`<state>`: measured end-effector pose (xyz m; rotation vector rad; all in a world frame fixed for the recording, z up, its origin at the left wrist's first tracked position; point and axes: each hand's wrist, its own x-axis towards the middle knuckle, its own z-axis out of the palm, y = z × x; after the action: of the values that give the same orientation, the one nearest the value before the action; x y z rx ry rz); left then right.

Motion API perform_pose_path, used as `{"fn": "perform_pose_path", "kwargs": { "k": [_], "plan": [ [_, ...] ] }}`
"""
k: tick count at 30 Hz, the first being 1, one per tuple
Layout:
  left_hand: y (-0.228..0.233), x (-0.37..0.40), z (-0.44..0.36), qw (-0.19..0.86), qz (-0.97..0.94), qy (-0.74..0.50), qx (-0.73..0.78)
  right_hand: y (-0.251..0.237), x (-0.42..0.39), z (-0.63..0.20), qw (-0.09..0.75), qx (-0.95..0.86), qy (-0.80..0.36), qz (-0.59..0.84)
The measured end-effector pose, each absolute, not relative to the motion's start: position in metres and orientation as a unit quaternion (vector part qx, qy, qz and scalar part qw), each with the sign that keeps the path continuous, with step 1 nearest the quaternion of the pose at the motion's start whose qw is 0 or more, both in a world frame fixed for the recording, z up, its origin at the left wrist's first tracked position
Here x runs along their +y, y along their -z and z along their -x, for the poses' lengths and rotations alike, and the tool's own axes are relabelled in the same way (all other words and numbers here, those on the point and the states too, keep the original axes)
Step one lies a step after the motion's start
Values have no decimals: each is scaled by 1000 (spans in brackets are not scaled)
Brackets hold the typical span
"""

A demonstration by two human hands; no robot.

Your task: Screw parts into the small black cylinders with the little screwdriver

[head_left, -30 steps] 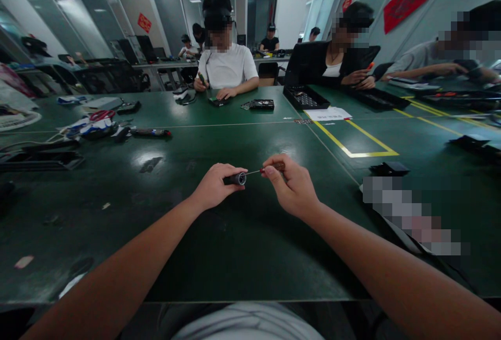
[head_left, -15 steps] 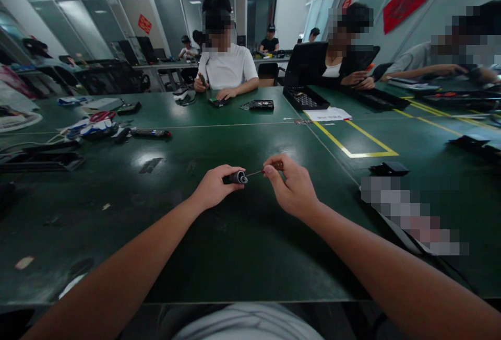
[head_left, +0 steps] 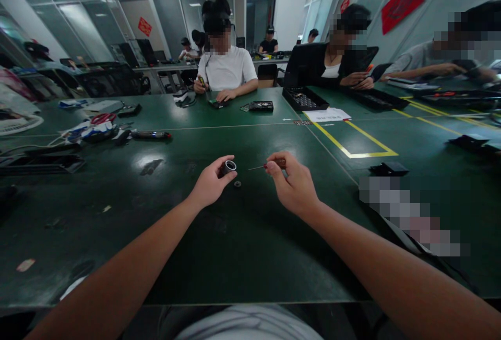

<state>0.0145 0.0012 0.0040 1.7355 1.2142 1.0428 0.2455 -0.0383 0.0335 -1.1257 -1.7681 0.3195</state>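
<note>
While the left hand (head_left: 209, 186) pinches a short metal tube (head_left: 227, 167), the right hand (head_left: 294, 186) grips a small screwdriver (head_left: 269, 165). Its tip stands just apart from the tube. A small ring (head_left: 237, 184) lies on the green table (head_left: 242, 246) below.

My left hand (head_left: 209, 186) holding a small cylinder (head_left: 227, 167) left of my right hand (head_left: 294, 186), thin screwdriver (head_left: 270, 165) lying between them, small ring (head_left: 237, 184) sitting on the surface (head_left: 242, 235) just below the cylinder, tray (head_left: 305, 98) resting far behind.
</note>
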Motion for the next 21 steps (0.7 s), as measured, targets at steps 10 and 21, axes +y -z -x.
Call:
{"fn": "perform_pose_path", "kwargs": {
  "k": [10,21],
  "plan": [
    [-27,-7,-10,249,-747,-299,540,-34,-39,-246,479,-736,-133,460],
    [-21,-6,-27,166,-822,-63,541,-37,-38,-244,438,-757,-153,461]
  ]
}}
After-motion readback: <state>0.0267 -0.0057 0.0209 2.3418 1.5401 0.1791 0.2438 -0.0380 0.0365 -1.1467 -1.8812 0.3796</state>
